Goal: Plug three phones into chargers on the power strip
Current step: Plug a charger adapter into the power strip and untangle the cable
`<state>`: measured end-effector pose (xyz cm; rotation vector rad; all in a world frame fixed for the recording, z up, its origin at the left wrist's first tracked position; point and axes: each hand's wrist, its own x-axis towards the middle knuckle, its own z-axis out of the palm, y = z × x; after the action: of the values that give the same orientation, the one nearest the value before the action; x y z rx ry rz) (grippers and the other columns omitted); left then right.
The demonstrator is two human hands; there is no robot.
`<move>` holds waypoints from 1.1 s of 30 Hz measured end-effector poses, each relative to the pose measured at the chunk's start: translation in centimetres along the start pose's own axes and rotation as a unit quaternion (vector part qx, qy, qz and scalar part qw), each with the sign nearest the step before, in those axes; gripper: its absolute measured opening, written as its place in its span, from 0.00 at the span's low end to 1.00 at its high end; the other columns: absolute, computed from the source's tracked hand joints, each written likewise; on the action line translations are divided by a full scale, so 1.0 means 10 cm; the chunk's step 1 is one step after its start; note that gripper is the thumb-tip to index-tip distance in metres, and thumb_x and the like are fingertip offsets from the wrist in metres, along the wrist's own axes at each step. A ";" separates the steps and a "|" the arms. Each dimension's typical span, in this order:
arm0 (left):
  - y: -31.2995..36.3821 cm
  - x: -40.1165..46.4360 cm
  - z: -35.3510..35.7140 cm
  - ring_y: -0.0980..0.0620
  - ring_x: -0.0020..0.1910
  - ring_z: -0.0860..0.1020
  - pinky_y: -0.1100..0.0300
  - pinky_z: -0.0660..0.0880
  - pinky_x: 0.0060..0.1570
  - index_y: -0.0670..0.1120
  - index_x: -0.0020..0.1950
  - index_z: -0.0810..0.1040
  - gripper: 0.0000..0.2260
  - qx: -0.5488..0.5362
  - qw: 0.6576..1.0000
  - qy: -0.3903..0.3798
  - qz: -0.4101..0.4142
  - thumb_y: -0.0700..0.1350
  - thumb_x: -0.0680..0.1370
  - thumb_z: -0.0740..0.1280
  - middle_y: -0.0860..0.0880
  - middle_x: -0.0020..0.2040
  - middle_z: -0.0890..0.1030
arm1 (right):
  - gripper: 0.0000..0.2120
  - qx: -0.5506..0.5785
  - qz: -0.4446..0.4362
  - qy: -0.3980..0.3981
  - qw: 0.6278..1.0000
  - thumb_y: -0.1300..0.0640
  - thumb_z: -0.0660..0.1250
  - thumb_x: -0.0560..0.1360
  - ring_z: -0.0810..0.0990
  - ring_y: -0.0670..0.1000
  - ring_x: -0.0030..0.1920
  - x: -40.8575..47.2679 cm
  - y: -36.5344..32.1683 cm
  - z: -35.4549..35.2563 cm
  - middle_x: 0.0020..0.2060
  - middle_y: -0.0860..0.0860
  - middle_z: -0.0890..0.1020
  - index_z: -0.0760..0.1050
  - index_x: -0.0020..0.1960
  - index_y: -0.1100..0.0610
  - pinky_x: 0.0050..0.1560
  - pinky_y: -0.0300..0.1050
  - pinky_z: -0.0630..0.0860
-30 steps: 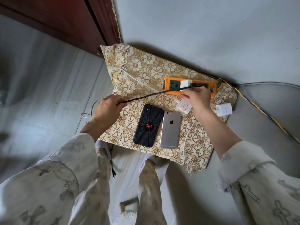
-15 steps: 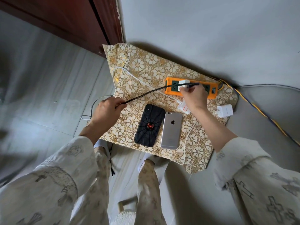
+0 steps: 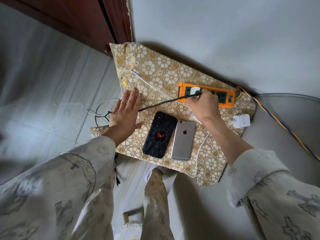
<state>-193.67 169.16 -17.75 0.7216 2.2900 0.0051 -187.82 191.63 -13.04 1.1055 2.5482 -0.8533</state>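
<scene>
- your right hand point(image 3: 202, 105) is up at the orange power strip point(image 3: 207, 97). its fingers are curled around the end of the black cord point(image 3: 161, 103), right at the white charger point(image 3: 194, 90) that sits in the strip.
- your left hand point(image 3: 125, 112) is open. the fingers are straight and spread out, and it holds nothing. it is over the left edge of the gold flower cloth point(image 3: 171, 73). i cannot tell if it touches the cloth.
- the black cord runs from the white charger down to the left, goes under your left hand, and hangs off the cloth's edge.
- the power strip lies on the far side of the cloth, close to the wall.
- two phones lie face down, side by side and touching, in the middle of the cloth. the black phone point(image 3: 160, 135) with a red spider is on the left. the silver phone point(image 3: 183, 141) is on the right.
- a white cord point(image 3: 138, 78) loops over the far left part of the cloth.
- another white charger block point(image 3: 241, 120) sits at the right edge of the cloth, apart from the strip.
- a yellow and blue wire point(image 3: 277, 122) runs from the strip along the floor to the right.
</scene>
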 end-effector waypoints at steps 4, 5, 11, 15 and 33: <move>0.08 0.00 0.02 0.45 0.73 0.34 0.54 0.38 0.70 0.46 0.72 0.31 0.47 -0.005 1.000 0.011 -0.013 0.49 0.72 0.68 0.47 0.74 0.31 | 0.07 0.039 0.025 -0.050 0.998 0.59 0.66 0.72 0.74 0.49 0.29 0.07 0.02 -0.08 0.31 0.52 0.78 0.75 0.38 0.62 0.31 0.39 0.71; 0.09 0.00 0.02 0.45 0.74 0.35 0.53 0.39 0.71 0.46 0.72 0.31 0.47 -0.008 1.000 0.012 -0.016 0.49 0.73 0.68 0.47 0.74 0.30 | 0.07 0.046 0.031 -0.060 0.997 0.60 0.65 0.72 0.72 0.47 0.27 0.09 0.02 -0.10 0.29 0.50 0.77 0.75 0.37 0.62 0.27 0.36 0.69; 0.11 0.00 0.06 0.47 0.70 0.31 0.54 0.40 0.69 0.49 0.66 0.25 0.48 -0.012 0.999 0.025 -0.026 0.44 0.74 0.68 0.49 0.70 0.27 | 0.14 0.052 0.050 -0.101 0.992 0.61 0.63 0.73 0.69 0.48 0.26 0.16 0.03 -0.15 0.26 0.50 0.73 0.70 0.28 0.57 0.26 0.39 0.67; 0.10 -0.02 0.05 0.48 0.70 0.31 0.54 0.41 0.69 0.49 0.67 0.26 0.50 -0.012 0.999 0.021 -0.033 0.44 0.72 0.70 0.49 0.71 0.28 | 0.13 0.016 0.054 -0.122 0.991 0.61 0.62 0.72 0.67 0.49 0.26 0.22 0.00 -0.16 0.25 0.51 0.72 0.69 0.28 0.58 0.25 0.41 0.64; 0.14 -0.04 0.01 0.48 0.69 0.29 0.53 0.43 0.72 0.48 0.67 0.26 0.44 0.002 0.999 0.019 -0.038 0.44 0.76 0.65 0.49 0.69 0.26 | 0.14 -0.088 0.026 -0.184 0.979 0.53 0.50 0.80 0.74 0.57 0.43 0.25 0.05 -0.09 0.36 0.54 0.73 0.70 0.47 0.61 0.51 0.54 0.73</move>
<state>-192.73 170.11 -17.31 0.6420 2.3527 -0.0218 -189.19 193.95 -13.55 0.8649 2.2289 -0.7246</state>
